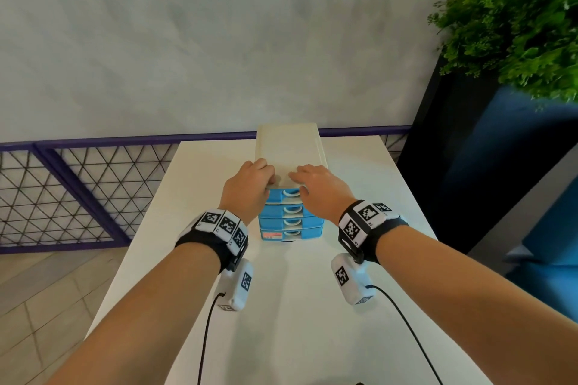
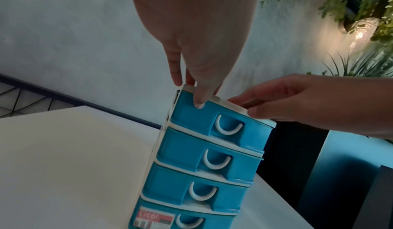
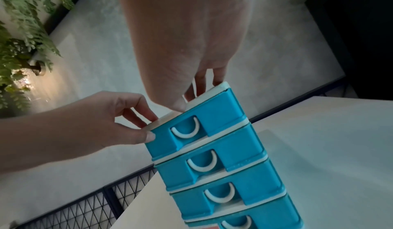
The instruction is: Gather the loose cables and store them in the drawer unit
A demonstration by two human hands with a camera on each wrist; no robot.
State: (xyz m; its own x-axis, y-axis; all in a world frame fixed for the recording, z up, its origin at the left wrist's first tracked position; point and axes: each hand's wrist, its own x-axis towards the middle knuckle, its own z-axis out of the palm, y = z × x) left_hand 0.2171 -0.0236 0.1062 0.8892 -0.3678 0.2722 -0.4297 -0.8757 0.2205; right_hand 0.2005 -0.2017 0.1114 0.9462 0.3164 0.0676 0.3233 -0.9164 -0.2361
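- Drawer unit (image 1: pixel 289 147) upright on the white bench (image 1: pixel 312 322), toward its far edge, all four blue drawers pushed in; tall and narrow by the look of it, so probably easy to tip.
- Left hand (image 1: pixel 247 187) pinching the unit's top front corner: fingers curled onto the white top, thumb (image 2: pixel 199 98) pressed against the face of the top drawer (image 2: pixel 191 120). Right hand (image 1: pixel 319 186) lying nearly flat on the top beside it, fingers fairly straight, thumb at the front rim, gripping nothing.
- No loose cables visible in any view — cannot tell where they are, or whether already stored. Only the black leads (image 1: pixel 206 337) of the wrist cameras trailing over the bench; risk of mistaking those for the task's cables, or of snagging them on a reach.
- Risk of tipping: a pull toward the body from this high on the frame could rock the unit forward onto its front edge, or slide it along the smooth bench.
- Risk of a jammed drawer: with a thumb pressing on the drawer face and no finger in the white handle (image 2: pixel 228 128), opening would likely fail or drag the whole unit.
- Risk of pinched fingers if the top drawer gets shoved shut against the thumb at the rim.
- Risk of a knock backwards — little bench left behind the unit, a push could send it off the far edge.
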